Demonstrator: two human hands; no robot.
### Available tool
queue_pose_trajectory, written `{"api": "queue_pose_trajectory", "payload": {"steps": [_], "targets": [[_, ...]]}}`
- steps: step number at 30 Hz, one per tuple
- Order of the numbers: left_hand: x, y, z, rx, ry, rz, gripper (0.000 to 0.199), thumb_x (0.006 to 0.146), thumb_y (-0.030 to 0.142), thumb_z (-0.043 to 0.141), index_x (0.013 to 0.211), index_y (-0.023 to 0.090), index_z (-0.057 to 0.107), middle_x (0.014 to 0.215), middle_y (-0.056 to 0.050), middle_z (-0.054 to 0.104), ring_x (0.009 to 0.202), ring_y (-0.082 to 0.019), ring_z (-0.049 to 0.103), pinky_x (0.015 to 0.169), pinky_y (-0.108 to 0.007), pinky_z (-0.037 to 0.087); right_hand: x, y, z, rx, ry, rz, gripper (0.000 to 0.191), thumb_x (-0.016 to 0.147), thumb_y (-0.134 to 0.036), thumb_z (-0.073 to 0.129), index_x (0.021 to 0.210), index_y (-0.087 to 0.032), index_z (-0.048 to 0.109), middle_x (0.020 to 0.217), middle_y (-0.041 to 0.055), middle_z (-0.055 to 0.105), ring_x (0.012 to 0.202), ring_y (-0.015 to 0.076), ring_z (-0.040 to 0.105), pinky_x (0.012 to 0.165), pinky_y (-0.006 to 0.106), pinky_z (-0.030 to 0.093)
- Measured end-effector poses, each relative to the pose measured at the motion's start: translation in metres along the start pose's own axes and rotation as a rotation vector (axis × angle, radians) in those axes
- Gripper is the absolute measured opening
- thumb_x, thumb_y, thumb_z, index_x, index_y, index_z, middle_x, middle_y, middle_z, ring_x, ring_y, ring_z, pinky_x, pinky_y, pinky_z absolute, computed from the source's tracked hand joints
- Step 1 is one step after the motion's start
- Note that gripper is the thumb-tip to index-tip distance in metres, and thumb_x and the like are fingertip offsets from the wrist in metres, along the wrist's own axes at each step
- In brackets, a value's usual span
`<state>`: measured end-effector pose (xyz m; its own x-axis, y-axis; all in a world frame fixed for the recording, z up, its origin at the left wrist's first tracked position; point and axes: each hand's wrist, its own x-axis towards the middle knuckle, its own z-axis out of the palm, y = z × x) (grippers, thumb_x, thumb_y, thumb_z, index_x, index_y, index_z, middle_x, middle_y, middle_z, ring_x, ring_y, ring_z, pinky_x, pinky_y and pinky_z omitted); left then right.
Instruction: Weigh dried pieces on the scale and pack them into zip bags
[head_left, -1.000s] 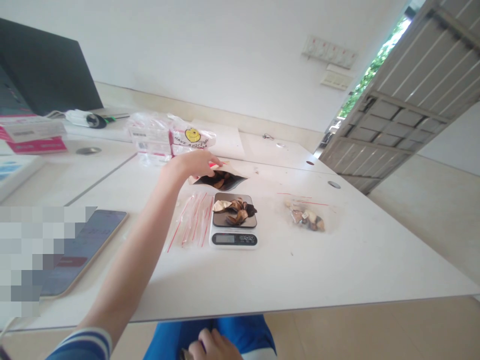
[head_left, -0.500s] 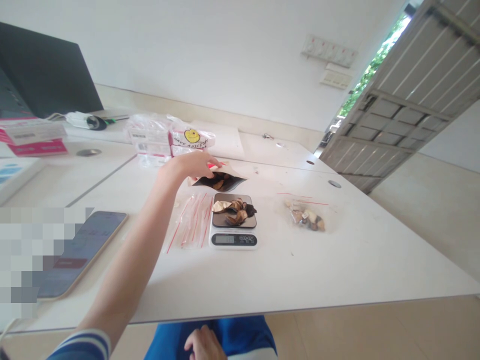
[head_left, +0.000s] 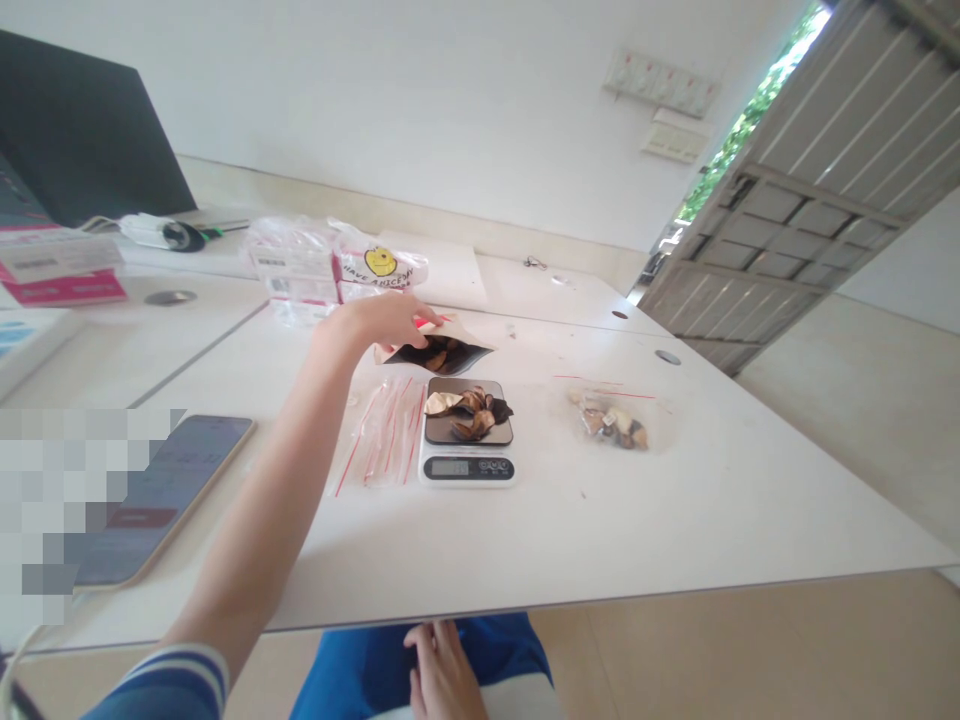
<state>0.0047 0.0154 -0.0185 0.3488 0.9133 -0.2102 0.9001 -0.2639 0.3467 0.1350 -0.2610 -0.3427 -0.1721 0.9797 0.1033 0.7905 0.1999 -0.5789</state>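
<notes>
My left hand (head_left: 397, 322) reaches across the table and grips the near-left edge of a paper pouch (head_left: 474, 334), holding its mouth apart. Dark dried slices (head_left: 439, 352) show inside the pouch. Just in front of it is a white digital kitchen scale (head_left: 469, 468), its display lit but too blurred to read. Curled dried mushroom-like slices (head_left: 472, 412) lie in a small heap on its plate. My right hand (head_left: 444, 672) rests over my lap below the table edge, fingers loosely extended, with nothing visible in it.
Flat clear zip bags (head_left: 379, 435) with red strips lie left of the scale. A filled clear bag (head_left: 611, 422) lies to the right. A phone (head_left: 169, 500) is at the left, and plastic-wrapped pink-and-white packs (head_left: 296, 265) stand behind. A dark monitor (head_left: 90, 140) is at the far left.
My right hand has moved slightly right and forward over my lap, its fingers straighter. The view has tilted a little. My left hand stays at the pouch.
</notes>
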Motion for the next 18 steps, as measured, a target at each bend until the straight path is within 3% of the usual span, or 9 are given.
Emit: {"api": "queue_pose_trajectory", "payload": {"steps": [3, 10, 14, 18], "targets": [[-0.001, 0.001, 0.000, 0.006, -0.006, -0.005, 0.059, 0.076, 0.024, 0.056, 0.134, 0.027, 0.050, 0.129, -0.007, 0.058, 0.101, -0.022, 0.063, 0.070, -0.021, 0.052, 0.002, 0.000, -0.004, -0.053, -0.005, -0.015, 0.052, 0.063, 0.004, 0.046, 0.105, -0.021, 0.063, 0.111, 0.0072, 0.067, 0.113, 0.0258, 0.059, 0.098, 0.033, 0.048], [-0.003, 0.001, -0.001, 0.009, -0.013, 0.002, 0.059, 0.077, 0.023, 0.055, 0.135, 0.026, 0.049, 0.127, -0.008, 0.060, 0.099, -0.022, 0.064, 0.070, -0.021, 0.052, 0.005, 0.002, -0.006, -0.109, 0.026, -0.062, 0.064, 0.073, 0.001, 0.045, 0.128, -0.030, 0.056, 0.108, 0.0043, 0.071, 0.108, 0.0263, 0.063, 0.089, 0.037, 0.056], [-0.002, 0.000, -0.001, -0.014, -0.005, 0.011, 0.058, 0.077, 0.022, 0.054, 0.134, 0.026, 0.049, 0.128, -0.009, 0.058, 0.100, -0.022, 0.063, 0.069, -0.023, 0.052, 0.005, 0.010, 0.009, -0.140, 0.016, -0.015, 0.059, 0.073, 0.002, 0.046, 0.125, -0.023, 0.059, 0.108, 0.0087, 0.070, 0.109, 0.0279, 0.063, 0.089, 0.035, 0.056], [-0.002, -0.001, -0.001, -0.002, 0.006, 0.024, 0.059, 0.075, 0.021, 0.055, 0.134, 0.026, 0.050, 0.125, -0.008, 0.061, 0.099, -0.022, 0.063, 0.068, -0.022, 0.051, 0.004, 0.015, 0.021, -0.177, 0.027, 0.011, 0.046, 0.073, 0.002, 0.046, 0.109, -0.018, 0.066, 0.100, 0.0112, 0.071, 0.103, 0.0304, 0.065, 0.090, 0.038, 0.054]]}}
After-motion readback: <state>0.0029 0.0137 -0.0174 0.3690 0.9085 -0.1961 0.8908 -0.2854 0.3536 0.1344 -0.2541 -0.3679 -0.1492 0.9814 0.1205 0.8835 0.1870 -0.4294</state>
